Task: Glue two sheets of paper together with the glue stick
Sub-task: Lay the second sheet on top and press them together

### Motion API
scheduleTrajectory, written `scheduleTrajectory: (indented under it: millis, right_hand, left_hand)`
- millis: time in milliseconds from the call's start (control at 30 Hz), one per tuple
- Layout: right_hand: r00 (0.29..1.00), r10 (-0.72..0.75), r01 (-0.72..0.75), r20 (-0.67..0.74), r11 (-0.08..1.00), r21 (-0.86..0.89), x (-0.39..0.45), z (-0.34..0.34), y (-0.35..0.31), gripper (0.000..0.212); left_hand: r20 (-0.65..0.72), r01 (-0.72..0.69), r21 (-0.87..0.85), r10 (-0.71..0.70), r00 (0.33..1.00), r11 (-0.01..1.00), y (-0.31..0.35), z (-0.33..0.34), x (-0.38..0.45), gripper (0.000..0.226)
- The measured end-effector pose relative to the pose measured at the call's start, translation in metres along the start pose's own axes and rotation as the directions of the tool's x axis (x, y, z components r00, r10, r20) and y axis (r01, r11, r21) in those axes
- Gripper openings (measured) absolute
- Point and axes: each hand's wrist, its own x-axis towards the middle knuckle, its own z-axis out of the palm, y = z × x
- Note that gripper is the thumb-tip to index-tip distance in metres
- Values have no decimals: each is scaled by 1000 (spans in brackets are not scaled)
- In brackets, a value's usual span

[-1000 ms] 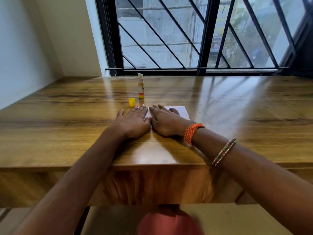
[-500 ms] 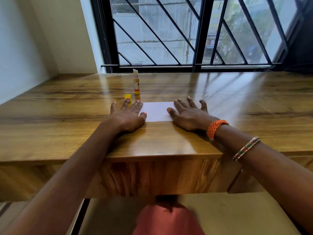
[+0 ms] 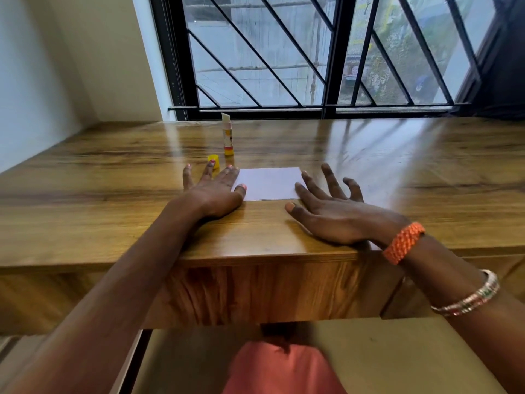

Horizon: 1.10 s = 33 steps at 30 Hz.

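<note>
A small white paper lies flat on the wooden table; I cannot tell whether it is one sheet or two stacked. My left hand rests flat, fingers spread, at the paper's left edge, thumb tip on the paper. My right hand is flat with spread fingers at the paper's right near corner, its index finger touching the edge. An uncapped glue stick stands upright behind the paper. Its yellow cap lies just beyond my left fingers.
A barred window runs along the table's far edge. A white wall closes the left side. The table's front edge is just below my wrists. Bracelets sit on my right wrist.
Both hands were pressed together over the paper; they slid apart to its sides. My right hand has since drawn back toward me, off most of the paper. The paper now shows.
</note>
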Motion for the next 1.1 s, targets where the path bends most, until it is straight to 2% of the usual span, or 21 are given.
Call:
scheduleTrajectory:
  millis: [233, 433, 533, 833, 1100]
  right_hand:
    - [997, 55, -52, -45, 997, 64, -4, 4, -21, 64]
    - [990, -51, 64, -133, 993, 95, 16, 13, -63, 60]
    - [983, -17, 31, -181, 997, 72, 14, 16, -54, 56]
    - [976, 162, -152, -148, 986, 71, -10, 8, 1, 57]
    - [981, 163, -157, -106, 985, 67, -1, 5, -1, 62]
  left_hand:
    - [15, -3, -78, 5, 1000, 997, -3, 1, 2, 66]
    - [5, -1, -77, 1, 1000, 997, -1, 1, 0, 67]
    - [6, -7, -80, 7, 1000, 997, -2, 1, 0, 68]
    - [14, -32, -77, 33, 999, 997, -5, -1, -2, 69]
    - [-5, -35, -76, 35, 999, 996, -5, 1, -2, 72]
